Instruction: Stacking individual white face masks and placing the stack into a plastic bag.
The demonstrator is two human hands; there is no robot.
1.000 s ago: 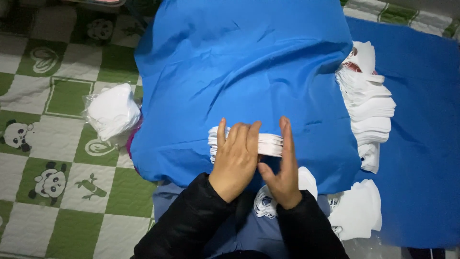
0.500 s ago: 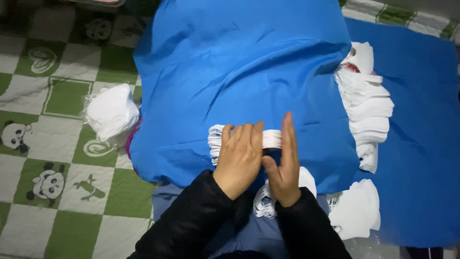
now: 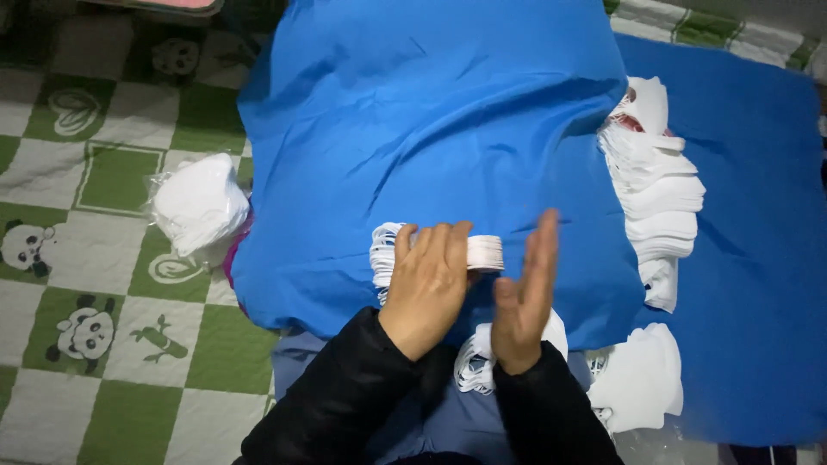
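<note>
White mask stack [image 3: 482, 252] pinned under flat left hand [image 3: 428, 280]; right hand [image 3: 524, 297] open, edge-on, empty. Could topple sideways if squeezed unevenly.

Single view only: head-mounted cam, looking steeply down, almost vertical, over the wearer's own forearms. Black sleeves enter from the bottom edge, so the wearer's body sits just below frame. Close range: left hand [image 3: 428, 280] and right hand [image 3: 523, 297] land in the lower centre, and the blue cloth [image 3: 431, 120] fills most of the frame ahead of them. Left edge picks up the green-and-white checked mat [image 3: 95, 284], right edge a second blue sheet [image 3: 758, 258]. There is no second view, so there is no overlap to report.
</note>
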